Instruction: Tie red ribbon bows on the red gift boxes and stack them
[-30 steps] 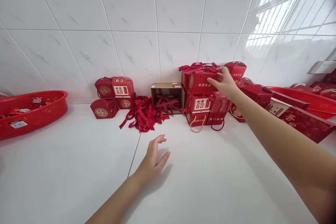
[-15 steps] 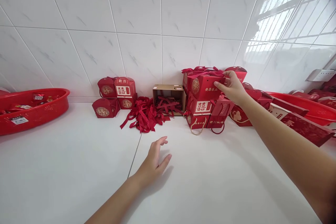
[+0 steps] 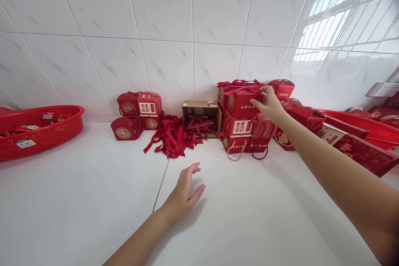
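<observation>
While the right hand (image 3: pixel 269 104) closes on the top gift box (image 3: pixel 245 102), thumb on its printed front and fingers curled over its right upper edge, the left hand (image 3: pixel 185 189) is slack and empty, fingers spread, low over the white tiled surface (image 3: pixel 77 199) well in front of the cardboard box (image 3: pixel 201 110). Whether that palm touches the tiles I cannot tell.

The gripped box crowns a stack of red gift boxes (image 3: pixel 241 133) just right of the cardboard box, against the wall. It carries a red ribbon bow (image 3: pixel 240 87) on top, pressed close to a second bow-topped box behind it. A heap of loose red ribbons (image 3: pixel 171 137) spills from the cardboard box to its left front. Further left of it sit three small red boxes (image 3: pixel 137 114), and far left a red plastic basket (image 3: pixel 40 135). Far to its right lie flat red cartons (image 3: pixel 358 145) and a red basin (image 3: pixel 377 126).

The hold looks one-sided: only the right edge is pinched, so the box could swing or slip as it comes free. Its bow may catch on the neighbouring bow and drag that box along. The lower boxes stand unevenly, with cord handles (image 3: pixel 233 156) hanging out, so a sideways pull could tip the stack. Thin card may also dent under a hard pinch.
</observation>
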`<state>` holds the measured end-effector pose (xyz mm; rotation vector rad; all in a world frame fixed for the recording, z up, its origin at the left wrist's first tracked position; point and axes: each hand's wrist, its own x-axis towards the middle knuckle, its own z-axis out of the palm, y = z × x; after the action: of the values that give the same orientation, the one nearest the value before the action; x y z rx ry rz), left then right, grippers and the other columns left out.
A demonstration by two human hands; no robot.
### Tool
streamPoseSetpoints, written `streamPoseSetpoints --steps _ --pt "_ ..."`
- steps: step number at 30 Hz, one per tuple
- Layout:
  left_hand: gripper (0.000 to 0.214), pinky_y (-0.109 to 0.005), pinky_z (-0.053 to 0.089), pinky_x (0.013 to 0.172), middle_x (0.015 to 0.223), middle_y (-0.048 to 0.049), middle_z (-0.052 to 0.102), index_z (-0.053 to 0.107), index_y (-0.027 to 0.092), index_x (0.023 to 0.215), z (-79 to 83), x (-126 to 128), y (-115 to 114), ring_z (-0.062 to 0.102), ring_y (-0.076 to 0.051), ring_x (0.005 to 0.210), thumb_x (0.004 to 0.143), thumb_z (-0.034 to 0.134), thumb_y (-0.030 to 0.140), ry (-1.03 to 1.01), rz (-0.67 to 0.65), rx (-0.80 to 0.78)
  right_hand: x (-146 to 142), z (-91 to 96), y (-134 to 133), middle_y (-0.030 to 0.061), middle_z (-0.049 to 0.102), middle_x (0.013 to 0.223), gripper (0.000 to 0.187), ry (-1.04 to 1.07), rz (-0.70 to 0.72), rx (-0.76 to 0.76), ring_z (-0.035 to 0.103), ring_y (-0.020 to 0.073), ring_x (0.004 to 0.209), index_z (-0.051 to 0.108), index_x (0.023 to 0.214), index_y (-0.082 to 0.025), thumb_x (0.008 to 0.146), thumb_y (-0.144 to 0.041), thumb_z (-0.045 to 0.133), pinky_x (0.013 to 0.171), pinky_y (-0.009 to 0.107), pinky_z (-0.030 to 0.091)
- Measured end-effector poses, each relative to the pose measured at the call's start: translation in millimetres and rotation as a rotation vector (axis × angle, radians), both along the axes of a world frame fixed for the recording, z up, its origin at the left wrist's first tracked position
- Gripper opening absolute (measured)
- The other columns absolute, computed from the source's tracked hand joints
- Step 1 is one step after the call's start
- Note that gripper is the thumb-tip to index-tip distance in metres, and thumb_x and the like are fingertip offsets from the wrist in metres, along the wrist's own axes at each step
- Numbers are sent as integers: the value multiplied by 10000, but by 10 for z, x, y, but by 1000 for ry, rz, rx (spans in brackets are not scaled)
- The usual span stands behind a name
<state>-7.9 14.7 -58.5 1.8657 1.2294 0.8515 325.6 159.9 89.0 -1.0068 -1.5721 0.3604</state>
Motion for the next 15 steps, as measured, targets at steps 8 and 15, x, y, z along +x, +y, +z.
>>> streamPoseSetpoints --steps 8,15 --pt "537 -377 487 870 1358 -108 401 287 327 1401 -19 -10 11 430 -268 1235 901 470 397 34 -14 21 -120 -78 -145 150 386 1386 719 -94 -338 169 372 310 1313 330 1318 -202 699 -279 688 1052 539 360" --pt "334 -429 382 995 1297 -93 481 505 245 1198 -95 -30 179 409 -266 1237 867 464 256 432 179 241 -521 -387 -618 122 131 1489 737 -154 -535 408 91 334 1421 215 1417 -256 778 -264 581 1113 590 178"
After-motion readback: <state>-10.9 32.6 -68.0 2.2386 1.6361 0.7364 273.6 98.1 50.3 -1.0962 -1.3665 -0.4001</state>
